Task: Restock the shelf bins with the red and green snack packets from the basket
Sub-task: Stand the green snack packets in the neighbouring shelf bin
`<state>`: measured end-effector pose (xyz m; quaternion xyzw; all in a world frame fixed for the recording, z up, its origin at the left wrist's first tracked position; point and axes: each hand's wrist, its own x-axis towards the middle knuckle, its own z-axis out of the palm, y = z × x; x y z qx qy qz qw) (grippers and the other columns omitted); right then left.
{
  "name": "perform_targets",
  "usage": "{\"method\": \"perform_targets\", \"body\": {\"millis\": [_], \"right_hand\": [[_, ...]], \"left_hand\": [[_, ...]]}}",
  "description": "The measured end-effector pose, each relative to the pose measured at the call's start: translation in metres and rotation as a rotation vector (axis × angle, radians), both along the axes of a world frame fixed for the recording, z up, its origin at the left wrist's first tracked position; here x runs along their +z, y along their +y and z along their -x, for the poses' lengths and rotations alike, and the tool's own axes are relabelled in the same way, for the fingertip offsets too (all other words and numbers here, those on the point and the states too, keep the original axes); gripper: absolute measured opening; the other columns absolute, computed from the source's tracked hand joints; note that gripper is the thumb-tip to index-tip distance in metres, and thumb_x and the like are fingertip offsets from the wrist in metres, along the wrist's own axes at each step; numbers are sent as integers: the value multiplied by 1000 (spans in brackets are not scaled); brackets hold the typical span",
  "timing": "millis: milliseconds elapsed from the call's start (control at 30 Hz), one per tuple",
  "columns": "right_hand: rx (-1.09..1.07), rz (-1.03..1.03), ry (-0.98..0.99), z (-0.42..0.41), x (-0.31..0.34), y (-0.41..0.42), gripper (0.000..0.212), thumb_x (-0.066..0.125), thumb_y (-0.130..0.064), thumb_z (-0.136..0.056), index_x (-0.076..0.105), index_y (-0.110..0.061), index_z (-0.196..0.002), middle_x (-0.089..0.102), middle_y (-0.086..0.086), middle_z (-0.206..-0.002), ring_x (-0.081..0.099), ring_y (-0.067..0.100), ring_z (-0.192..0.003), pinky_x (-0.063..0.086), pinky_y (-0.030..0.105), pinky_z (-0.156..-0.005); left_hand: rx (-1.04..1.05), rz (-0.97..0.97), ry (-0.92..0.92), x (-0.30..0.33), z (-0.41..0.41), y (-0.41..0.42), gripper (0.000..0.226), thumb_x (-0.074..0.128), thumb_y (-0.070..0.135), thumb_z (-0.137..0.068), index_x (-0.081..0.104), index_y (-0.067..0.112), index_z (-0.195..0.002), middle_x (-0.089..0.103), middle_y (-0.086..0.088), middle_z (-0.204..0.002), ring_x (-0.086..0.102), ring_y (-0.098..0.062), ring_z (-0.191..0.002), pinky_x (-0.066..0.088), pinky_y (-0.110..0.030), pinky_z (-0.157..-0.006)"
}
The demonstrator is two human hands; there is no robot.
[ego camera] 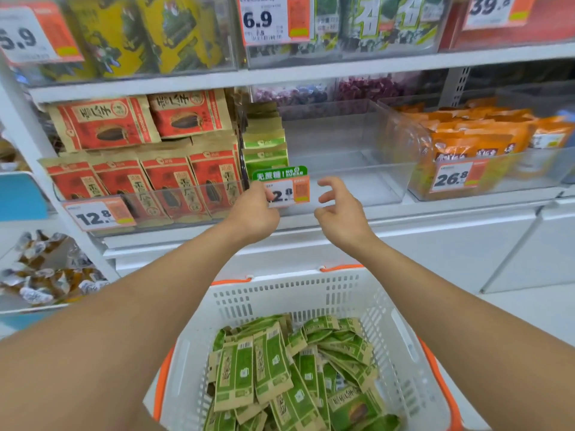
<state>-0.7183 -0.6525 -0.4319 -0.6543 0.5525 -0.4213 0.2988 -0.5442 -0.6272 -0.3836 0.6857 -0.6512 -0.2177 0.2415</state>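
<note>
Supermarket shelving fills the view, and at the clear plastic shelf bin (342, 169), nearly bare beside a few upright green packets (264, 150), the orange-and-white price tag (287, 191) is being pinched by the left hand (253, 213) while the right hand (340, 209) is held loose and empty just beside it. Red snack packets (149, 178) are seen packed in the neighbouring bin, and flat green snack packets (280, 374) are heaped in the white slotted basket (295, 297) below. The tag could be pulled off if tugged, or the upright packets toppled.
</note>
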Motion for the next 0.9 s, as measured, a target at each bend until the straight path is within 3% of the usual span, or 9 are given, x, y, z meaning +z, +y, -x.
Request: {"method": "perform_targets", "body": {"millis": [67,133,233,333,467,567,667,767,900], "right_hand": [[-10,-59,73,7,-23,7,20,64,-14,-86,60,-18,-105,64,3,-92,62,23,-80,53,35,-65],[201,-314,285,14,-52,15,19,75,-21,-84,65,-14,-98,65,5,-88,64,24,-77,55,33,-60],[492,-565,740,23,-98,34,52,83,-35,-80,62,-15,-123,57,1,-111,61,21,-98,56,36,-84],[514,-595,884,37,-150,50,64,82,-31,-80,54,-15,-135,55,4,-128,55,24,-115,47,31,-91],[494,-589,954,52,-195,59,45,71,-22,-90,58,-17,-133,47,10,-148,50,29,-129,46,37,-105],[566,-558,1133,54,-213,60,52,59,-24,-98,45,-19,-147,2,4,-168,13,37,-151,25,47,-121],[582,-544,1242,43,-231,56,54,56,-19,-97,42,-17,-149,-18,-5,-166,-6,34,-153,22,54,-121],[580,-568,1310,24,-243,54,60,55,-6,-91,42,-13,-149,-19,-1,-165,-12,32,-153,12,59,-122],[578,-502,1330,21,-243,39,59,54,-17,-97,35,-10,-153,3,1,-168,4,27,-154,17,57,-121]], "left_hand": [[-85,-153,-128,-7,2,4,19,61,24,-95,54,12,-107,60,-10,-104,57,-27,-92,45,-32,-75],[-227,-363,-234,-21,6,11,29,63,36,-94,56,15,-111,60,-8,-105,59,-24,-88,51,-34,-73],[-425,-599,-374,-39,17,18,47,62,49,-92,49,26,-131,58,1,-125,62,-18,-100,54,-33,-83],[-535,-746,-400,-46,27,22,47,59,47,-95,48,28,-137,57,2,-132,60,-16,-112,52,-35,-96],[-603,-732,-497,-50,31,16,49,54,50,-97,46,29,-141,56,1,-136,58,-18,-116,50,-34,-96],[-621,-716,-625,-56,31,8,52,51,56,-96,45,32,-141,54,2,-139,58,-23,-118,47,-42,-103],[-637,-727,-682,-59,30,4,54,49,55,-97,43,29,-144,50,3,-143,56,-24,-121,45,-42,-105],[-636,-731,-650,-59,29,0,53,48,51,-99,43,25,-146,50,1,-142,54,-23,-120,47,-40,-102],[-627,-691,-608,-57,18,-4,52,48,52,-99,46,26,-143,52,3,-139,56,-22,-114,48,-39,-100]]}}
